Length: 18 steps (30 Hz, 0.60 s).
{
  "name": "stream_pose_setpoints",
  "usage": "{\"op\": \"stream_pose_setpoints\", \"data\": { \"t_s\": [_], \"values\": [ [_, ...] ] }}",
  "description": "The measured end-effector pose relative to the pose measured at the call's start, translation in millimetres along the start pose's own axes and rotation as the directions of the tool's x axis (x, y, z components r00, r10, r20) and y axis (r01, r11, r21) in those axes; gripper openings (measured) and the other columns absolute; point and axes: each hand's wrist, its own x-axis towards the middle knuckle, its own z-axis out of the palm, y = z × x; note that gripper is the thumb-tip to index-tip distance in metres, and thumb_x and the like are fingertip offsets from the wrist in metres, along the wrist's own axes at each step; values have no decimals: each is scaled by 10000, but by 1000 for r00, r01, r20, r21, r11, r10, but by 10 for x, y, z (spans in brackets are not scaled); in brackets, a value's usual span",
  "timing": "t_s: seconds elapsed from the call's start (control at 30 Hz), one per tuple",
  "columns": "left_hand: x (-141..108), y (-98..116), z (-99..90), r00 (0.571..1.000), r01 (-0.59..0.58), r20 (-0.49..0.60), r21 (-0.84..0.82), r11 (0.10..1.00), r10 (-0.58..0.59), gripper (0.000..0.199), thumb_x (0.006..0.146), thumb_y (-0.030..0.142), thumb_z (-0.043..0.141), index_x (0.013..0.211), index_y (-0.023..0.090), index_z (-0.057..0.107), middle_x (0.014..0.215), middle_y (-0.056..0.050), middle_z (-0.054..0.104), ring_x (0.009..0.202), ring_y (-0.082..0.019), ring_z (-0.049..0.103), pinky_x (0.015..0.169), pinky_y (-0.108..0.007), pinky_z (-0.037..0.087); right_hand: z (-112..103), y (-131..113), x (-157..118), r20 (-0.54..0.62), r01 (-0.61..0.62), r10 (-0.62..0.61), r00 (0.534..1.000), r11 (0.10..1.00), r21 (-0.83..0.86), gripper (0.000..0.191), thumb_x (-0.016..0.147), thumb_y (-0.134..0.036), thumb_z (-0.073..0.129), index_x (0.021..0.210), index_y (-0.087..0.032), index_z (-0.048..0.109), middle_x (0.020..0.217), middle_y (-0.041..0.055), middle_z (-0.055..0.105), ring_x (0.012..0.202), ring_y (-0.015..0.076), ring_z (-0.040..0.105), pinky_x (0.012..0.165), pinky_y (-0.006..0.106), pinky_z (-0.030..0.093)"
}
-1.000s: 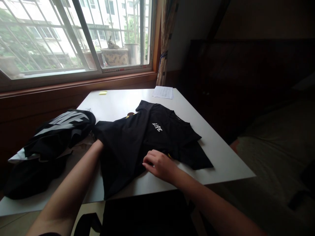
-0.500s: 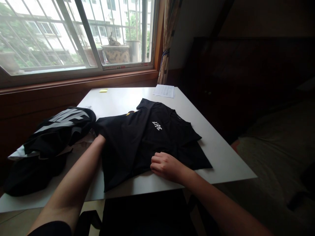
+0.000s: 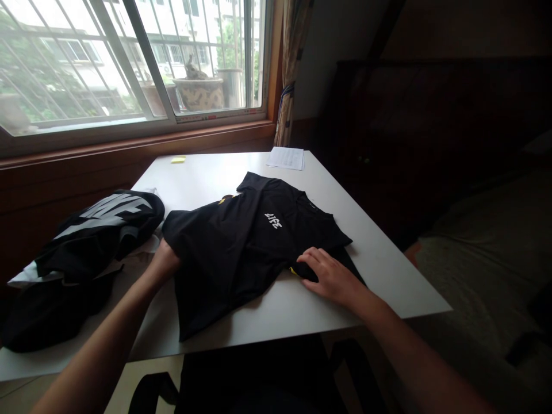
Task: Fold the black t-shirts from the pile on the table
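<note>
A black T-shirt (image 3: 241,236) with white lettering on its chest lies across the white table, its collar toward the far right. My left hand (image 3: 167,259) reaches in under the cloth at the shirt's left end, so its fingers are hidden. At the near edge, my right hand (image 3: 330,276) grips the fabric, fingers curled over it and thumb below. A bit of yellow shows beside the right fingers, and more yellow peeks out at the shirt's far edge.
Left of the shirt is a heap of black and white clothes (image 3: 99,230) with large grey lettering. Printed papers (image 3: 285,158) and a yellow sticky note (image 3: 178,160) lie at the back of the table (image 3: 397,293). A barred window and a curtain (image 3: 290,75) stand beyond.
My right hand has moved right along the shirt's near edge, drawing that edge back from the table's front. My left hand has drawn slightly out, with more of its back showing.
</note>
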Motion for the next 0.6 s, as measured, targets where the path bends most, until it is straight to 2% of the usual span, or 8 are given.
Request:
{"op": "stream_pose_setpoints", "data": {
  "t_s": [0.07, 0.1, 0.17, 0.23, 0.3, 0.37, 0.43, 0.6],
  "values": [
    [-214, 0, -48, 999, 32, 8, 14, 999, -32, 329, 958, 412, 503, 818, 159, 659, 942, -69, 663, 937, -238, 604, 871, -365, 523, -22, 104, -103, 32, -44, 44, 999, 999, -15, 351, 797, -99, 688, 1113, -232, 614, 1055, 56, 648, 960, 224, 626, 834, 351, 541],
    [-352, 40, -75, 997, 22, 71, -11, 1000, -21, 321, 960, 428, 497, 831, 183, 661, 944, -61, 662, 919, -232, 609, 850, -354, 526, -29, 154, -145, 48, -52, 54, 997, 998, -24, 309, 798, -79, 666, 1065, -229, 621, 1013, 46, 653, 936, 216, 627, 819, 339, 536],
    [-649, 184, -116, 965, 7, 264, -76, 997, 13, 349, 1011, 422, 422, 877, 212, 667, 911, -39, 656, 862, -205, 615, 795, -319, 525, -46, 245, -205, 68, -48, 52, 996, 997, -62, 232, 808, -52, 628, 961, -226, 631, 946, 37, 656, 904, 210, 622, 800, 330, 521],
    [-920, 362, -115, 927, -32, 368, -102, 994, 68, 279, 997, 439, 481, 972, 238, 674, 968, -34, 664, 898, -204, 619, 810, -310, 528, -67, 328, -243, 57, -21, 28, 998, 993, -115, 198, 825, -45, 600, 892, -227, 640, 914, 41, 657, 887, 211, 615, 783, 328, 509],
    [-1128, 501, -71, 923, -91, 370, -58, 994, 106, 239, 898, 454, 655, 1025, 252, 666, 1023, -47, 664, 938, -228, 610, 814, -324, 533, -91, 406, -274, 26, 1, 4, 1000, 986, -166, 203, 841, -43, 575, 878, -228, 650, 900, 48, 657, 874, 215, 610, 769, 330, 501],
    [-1265, 557, -16, 935, -130, 331, -5, 991, 125, 184, 847, 369, 714, 978, 251, 661, 1023, -64, 663, 934, -244, 599, 796, -338, 533, -114, 489, -314, -1, 11, -12, 1000, 978, -208, 221, 850, -33, 556, 890, -226, 655, 901, 57, 657, 874, 223, 606, 776, 340, 496],
    [-1345, 526, 10, 950, -128, 289, 2, 992, 122, 45, 878, 286, 652, 889, 243, 645, 974, -71, 662, 900, -238, 597, 765, -330, 529, -130, 581, -368, -22, 6, -11, 1000, 970, -244, 233, 850, -19, 549, 897, -221, 655, 917, 69, 659, 885, 233, 603, 792, 352, 490],
    [-1439, 312, -97, 969, -63, 232, -119, 991, 89, 174, 967, 339, 556, 851, 228, 625, 882, -43, 645, 787, -180, 612, 709, -261, 522, -116, 769, -499, -62, -24, 5, 998, 949, -314, 234, 889, -7, 522, 869, -202, 650, 931, 84, 666, 880, 237, 586, 806, 374, 472]
  ]
}}
